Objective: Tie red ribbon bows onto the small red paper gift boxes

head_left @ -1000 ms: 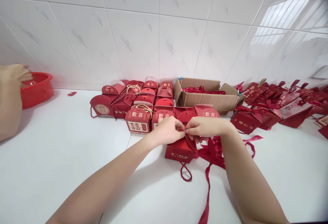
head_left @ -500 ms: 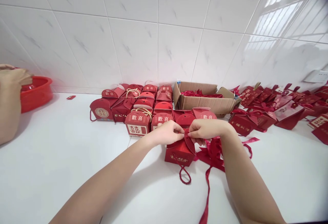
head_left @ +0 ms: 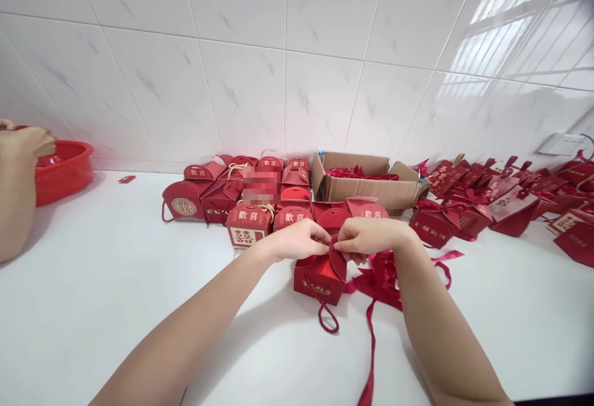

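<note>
A small red gift box (head_left: 320, 283) with gold lettering stands on the white table in front of me. Its curved top flaps are raised and meet in the middle. My left hand (head_left: 299, 239) pinches the flaps from the left. From the right, my right hand (head_left: 364, 237) pinches the same flaps, thumb against the curved edge. The fingertips partly hide where the flaps join. A twisted dark red cord loop (head_left: 328, 319) hangs from the box onto the table. Close to my right wrist lies a bunch of red ribbon (head_left: 383, 279), one long strand trailing towards me.
Rows of red gift boxes (head_left: 185, 202) stand behind my hands. An open cardboard box (head_left: 366, 190) holds red ribbon pieces. More red boxes (head_left: 436, 223) crowd the right side. At far left, another person's arm (head_left: 16, 189) reaches over a red basin (head_left: 65, 174).
The view has shifted slightly. Both my hands stay on the flaps of the gift box, which now sit a little closer together. The other person's hand at the basin has moved.
</note>
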`<state>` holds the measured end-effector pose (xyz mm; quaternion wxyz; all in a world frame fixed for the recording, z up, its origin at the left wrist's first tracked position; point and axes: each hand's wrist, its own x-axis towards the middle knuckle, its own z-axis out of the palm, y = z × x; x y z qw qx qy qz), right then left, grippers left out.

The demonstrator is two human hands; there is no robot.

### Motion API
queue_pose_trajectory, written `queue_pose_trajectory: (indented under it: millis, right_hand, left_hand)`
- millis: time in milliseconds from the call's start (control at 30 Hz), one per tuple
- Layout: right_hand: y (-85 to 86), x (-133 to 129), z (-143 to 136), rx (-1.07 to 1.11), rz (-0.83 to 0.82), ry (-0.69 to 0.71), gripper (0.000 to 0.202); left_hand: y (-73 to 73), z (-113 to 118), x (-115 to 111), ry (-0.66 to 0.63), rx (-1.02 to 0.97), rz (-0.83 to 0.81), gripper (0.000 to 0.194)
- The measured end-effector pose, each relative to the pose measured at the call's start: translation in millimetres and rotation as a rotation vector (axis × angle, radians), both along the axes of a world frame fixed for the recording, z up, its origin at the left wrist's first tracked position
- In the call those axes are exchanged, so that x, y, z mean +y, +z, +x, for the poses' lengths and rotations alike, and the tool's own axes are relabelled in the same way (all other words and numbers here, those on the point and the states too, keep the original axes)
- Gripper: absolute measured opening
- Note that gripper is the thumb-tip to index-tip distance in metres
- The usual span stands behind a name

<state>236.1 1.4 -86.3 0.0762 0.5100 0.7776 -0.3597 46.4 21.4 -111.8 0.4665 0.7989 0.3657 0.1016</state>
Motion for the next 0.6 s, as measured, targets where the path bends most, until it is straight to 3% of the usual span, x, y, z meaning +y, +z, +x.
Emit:
queue_pose_trajectory:
  millis: [233,367,467,600]
  right_hand:
    - [0.8,-1,0,0.009,-0.032,-0.021,0.035]
    - [5.5,-5,8,-0.032,0.166,-0.077,0.038]
    - [7.4,-6,17,0.115,0.296,-0.085,0.045]
    - [5.9,-4,18,0.393,0.237,0.047,0.06]
  left_hand:
    - [-7.9,5,-2,0.094,0.019,0.1,0.023]
    - [-1.8,6,-7,0.163,-0.022,0.162,0.021]
    - [8.7,2,-13,0.207,-0.116,0.231,0.021]
    - [22.3,-3,-20,0.223,-0.333,0.222,0.016]
